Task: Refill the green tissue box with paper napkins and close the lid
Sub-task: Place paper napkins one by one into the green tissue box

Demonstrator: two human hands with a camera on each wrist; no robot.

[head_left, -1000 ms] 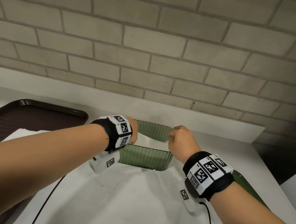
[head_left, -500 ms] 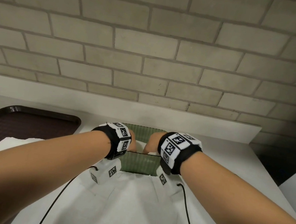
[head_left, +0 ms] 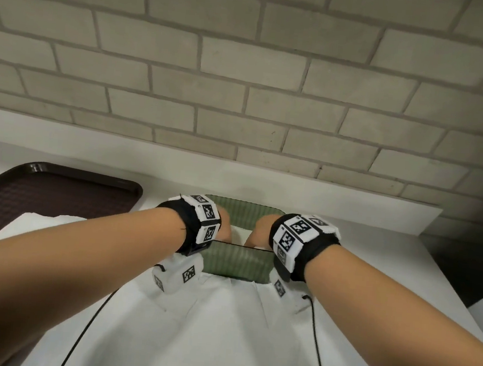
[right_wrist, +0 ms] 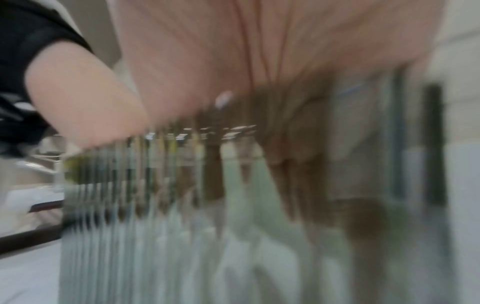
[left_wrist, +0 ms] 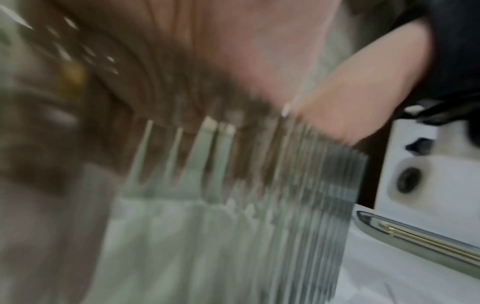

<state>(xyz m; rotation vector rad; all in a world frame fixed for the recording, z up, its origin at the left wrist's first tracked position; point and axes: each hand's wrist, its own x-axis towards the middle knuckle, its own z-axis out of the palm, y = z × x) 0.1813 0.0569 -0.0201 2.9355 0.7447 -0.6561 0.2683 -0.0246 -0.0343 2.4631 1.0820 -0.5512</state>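
Note:
The green ribbed tissue box (head_left: pixel 238 261) stands open-topped on the counter, straight ahead. White paper napkins (head_left: pixel 239 234) show inside it between my wrists. My left hand (head_left: pixel 224 225) reaches down into the box's left half and my right hand (head_left: pixel 259 229) into its right half. In the head view the fingers are hidden inside. Both wrist views are blurred: the left palm (left_wrist: pixel 233 51) and right palm (right_wrist: pixel 285 51) point down, with fingers stretched behind the ribbed wall (left_wrist: pixel 259 226) onto the napkins. The green lid (left_wrist: pixel 415 242) lies flat to the box's right.
A dark brown tray (head_left: pixel 39 191) sits at the back left. White paper (head_left: pixel 217 344) covers the counter in front of the box. A white ledge (head_left: pixel 293 191) and a brick wall close off the back. The counter ends at the right (head_left: pixel 471 308).
My right hand has come from the box's right rim leftward into the box beside my left hand. Both hands now reach down inside it.

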